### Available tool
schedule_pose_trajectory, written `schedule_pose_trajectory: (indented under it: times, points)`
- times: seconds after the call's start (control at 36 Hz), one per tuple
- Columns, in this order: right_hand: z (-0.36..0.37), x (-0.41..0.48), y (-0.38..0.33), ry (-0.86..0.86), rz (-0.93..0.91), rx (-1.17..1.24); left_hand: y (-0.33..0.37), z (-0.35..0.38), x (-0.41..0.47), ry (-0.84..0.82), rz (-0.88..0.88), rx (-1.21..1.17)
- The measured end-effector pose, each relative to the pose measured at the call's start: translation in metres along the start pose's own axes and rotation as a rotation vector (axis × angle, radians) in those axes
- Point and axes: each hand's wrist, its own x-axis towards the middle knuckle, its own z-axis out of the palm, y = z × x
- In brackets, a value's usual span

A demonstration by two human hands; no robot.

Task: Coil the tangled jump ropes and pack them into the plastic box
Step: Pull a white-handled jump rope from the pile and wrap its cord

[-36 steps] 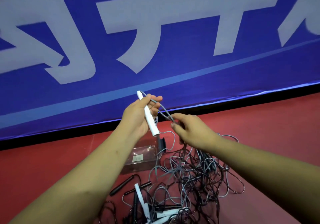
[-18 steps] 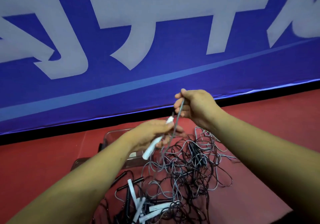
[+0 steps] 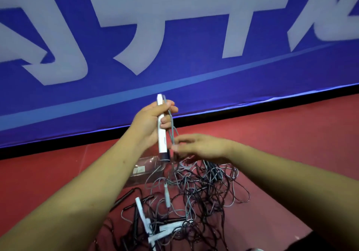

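the left hand (image 3: 150, 123) is now raised with the white handle (image 3: 161, 134) upright in a closed fist, where half a second ago it was low with the handle tilted; the right hand (image 3: 202, 148), which was then lifted high and drawing cord upward, has dropped to just beside the handle's lower end; its fingertips (image 3: 174, 146) pinch the grey cord (image 3: 171, 128), the other fingers loosely spread; the cord runs from the handle's top, under the left thumb, down along the handle to that pinch; the pose matches the one a second ago, so i judge this to be one more turn of a winding cycle, laying loops lengthwise along the handle; only this one rope is being gathered, and most of its length is in the tangle (image 3: 196, 194) on the red floor (image 3: 48, 173), mixed with black cords, spare white handles (image 3: 140, 210) and black handles (image 3: 124, 197); the task is early.

the plastic box (image 3: 142, 162) is clear, on the floor behind the tangle, partly hidden by the left forearm and the handle; a white label (image 3: 139, 170) shows on it; a grey loop crosses its near corner, inside or merely in front i cannot tell; no coiled rope shows in it.
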Motion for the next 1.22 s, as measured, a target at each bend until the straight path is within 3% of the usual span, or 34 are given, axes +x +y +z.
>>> schedule_pose_trajectory:
  times: [0.17,0.36,0.47,0.58,0.67,0.75,0.86,0.97,1.06,1.14,1.22]
  points:
    - [0.015,0.002,-0.001,0.252,-0.151,-0.290,0.005,-0.010,0.002,0.056,0.002,-0.085]
    - [0.008,0.009,-0.007,0.534,-0.197,-0.752,0.006,-0.013,0.006,0.086,0.051,-0.112]
    - [0.000,0.009,-0.007,0.704,-0.243,-0.822,0.002,-0.026,0.011,0.166,0.097,-0.051]
    - [-0.008,0.009,-0.012,0.772,-0.258,-0.686,-0.008,-0.039,0.014,0.225,0.101,0.175]
    - [-0.008,0.010,-0.026,0.668,-0.198,-0.035,-0.020,-0.038,0.009,0.155,0.054,0.301]
    - [-0.008,0.005,-0.038,0.559,-0.177,0.522,-0.035,-0.040,0.001,-0.042,-0.143,0.376]
    - [-0.026,-0.004,-0.039,0.645,-0.221,0.803,-0.046,-0.045,-0.006,-0.412,-0.347,0.599]
    - [-0.038,-0.007,-0.024,0.698,-0.200,0.970,-0.046,-0.039,-0.007,-0.424,-0.289,0.918]
    - [-0.040,-0.004,-0.016,0.702,-0.154,0.939,-0.044,-0.033,-0.005,-0.259,-0.210,0.761]
    - [-0.034,-0.004,-0.012,0.517,-0.025,0.757,-0.035,-0.026,-0.003,-0.187,-0.178,0.542]
    - [-0.019,-0.004,-0.010,0.293,0.042,0.607,-0.029,-0.020,-0.005,-0.198,-0.192,0.547]
